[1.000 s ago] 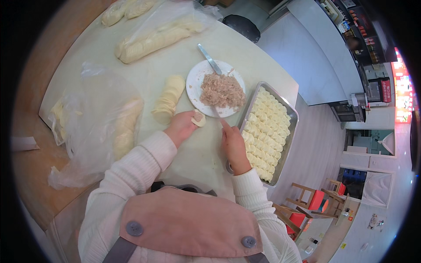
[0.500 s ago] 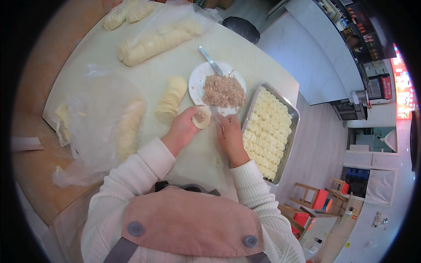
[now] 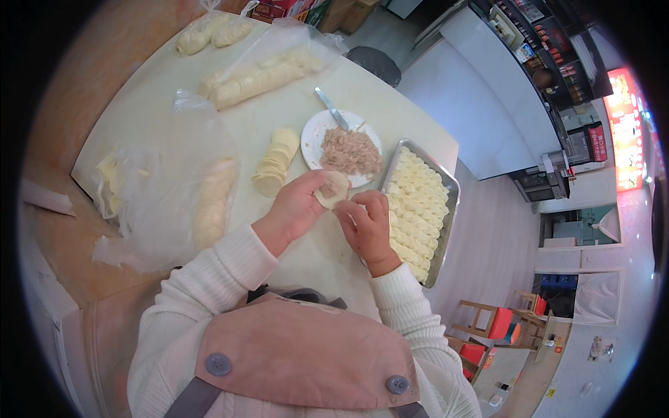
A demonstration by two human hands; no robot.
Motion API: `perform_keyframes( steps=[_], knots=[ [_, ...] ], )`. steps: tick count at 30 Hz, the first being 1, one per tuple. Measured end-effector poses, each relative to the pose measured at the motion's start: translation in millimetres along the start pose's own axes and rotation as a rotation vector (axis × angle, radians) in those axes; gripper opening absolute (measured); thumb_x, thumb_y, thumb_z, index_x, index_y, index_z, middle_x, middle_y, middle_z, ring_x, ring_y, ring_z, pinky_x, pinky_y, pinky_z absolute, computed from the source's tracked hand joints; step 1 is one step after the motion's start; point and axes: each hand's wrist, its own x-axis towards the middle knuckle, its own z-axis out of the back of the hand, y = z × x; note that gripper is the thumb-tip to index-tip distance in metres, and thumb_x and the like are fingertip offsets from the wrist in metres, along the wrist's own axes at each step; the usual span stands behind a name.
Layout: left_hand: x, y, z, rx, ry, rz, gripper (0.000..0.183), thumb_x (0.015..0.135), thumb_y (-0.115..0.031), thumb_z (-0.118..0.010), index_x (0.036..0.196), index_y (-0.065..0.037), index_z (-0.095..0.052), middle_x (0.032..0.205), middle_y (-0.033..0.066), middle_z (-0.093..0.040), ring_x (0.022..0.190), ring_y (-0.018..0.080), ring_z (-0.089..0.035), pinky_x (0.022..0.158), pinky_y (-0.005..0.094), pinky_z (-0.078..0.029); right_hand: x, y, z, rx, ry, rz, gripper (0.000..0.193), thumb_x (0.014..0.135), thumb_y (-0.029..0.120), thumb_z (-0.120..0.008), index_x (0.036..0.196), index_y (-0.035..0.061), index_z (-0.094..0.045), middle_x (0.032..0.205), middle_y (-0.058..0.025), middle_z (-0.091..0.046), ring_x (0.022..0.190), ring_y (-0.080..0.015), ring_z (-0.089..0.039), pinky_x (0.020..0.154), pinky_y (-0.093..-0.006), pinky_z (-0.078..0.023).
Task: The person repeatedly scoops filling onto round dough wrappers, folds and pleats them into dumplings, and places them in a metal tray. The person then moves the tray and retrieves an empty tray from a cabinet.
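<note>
My left hand [image 3: 296,207] is closed around a round dumpling wrapper [image 3: 333,200], which lies open on the fingers with a dab of minced filling in its middle. The thumb and fingers of my right hand [image 3: 369,230] pinch the wrapper's edge on the near right side. Just beyond both hands sits a white plate [image 3: 313,134] heaped with pinkish minced meat [image 3: 350,150]. A flat metal spatula [image 3: 330,108] rests on the plate's far rim. To the left of the plate, a row of overlapping round wrappers [image 3: 277,160] lies on the table.
A metal tray [image 3: 452,202] packed with rows of pale folded dumplings [image 3: 417,216] stands right of my right hand. Bagged wrapper stacks [image 3: 261,78] lie at the far side, and a clear plastic bag [image 3: 164,188] with more wrappers [image 3: 212,198] covers the table's left.
My right hand has come from the plate's near edge to the wrapper and now pinches its rim. A thin metallic piece seen by the right fingers earlier no longer shows. The view has shifted slightly.
</note>
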Motion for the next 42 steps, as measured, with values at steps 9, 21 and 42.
perform_keyframes(
  steps=[9, 21, 42],
  knots=[
    [-47, -3, -35, 0.112, 0.16, -0.01, 0.03, 0.103, -0.018, -0.04, 0.124, 0.001, -0.05, 0.119, 0.0137, -0.059, 0.107, 0.0217, -0.061, 0.099, 0.0384, -0.048, 30, 30, 27, 0.032, -0.125, -0.156, 0.018, 0.077, 0.006, -0.072, 0.093, 0.009, -0.065, 0.09, -0.0082, -0.056, 0.092, -0.0288, -0.051, 0.081, -0.0398, -0.04],
    [-86, -8, -59, 1.103, 0.32, -0.814, 0.021, 0.096, -0.017, -0.056, 0.112, -0.003, -0.057, 0.117, 0.0102, -0.058, 0.122, 0.0263, -0.048, 0.101, 0.0393, -0.04, 9, 88, 49, 0.794, -0.259, -0.385, 0.024, 0.088, -0.004, -0.062, 0.111, 0.0014, -0.062, 0.107, -0.0108, -0.062, 0.098, -0.0179, -0.063, 0.083, -0.0284, -0.052],
    [-102, -11, -82, 1.133, 0.48, -0.818, 0.031, 0.094, -0.008, -0.04, 0.107, 0.001, -0.067, 0.132, 0.0117, -0.057, 0.144, 0.0337, -0.017, 0.115, 0.044, -0.018, 1, 98, 53, 0.707, -0.087, -0.19, 0.051, 0.097, 0.041, -0.052, 0.128, 0.0005, -0.053, 0.144, -0.0216, -0.037, 0.13, -0.0326, -0.039, 0.11, -0.0442, -0.03]
  ],
)
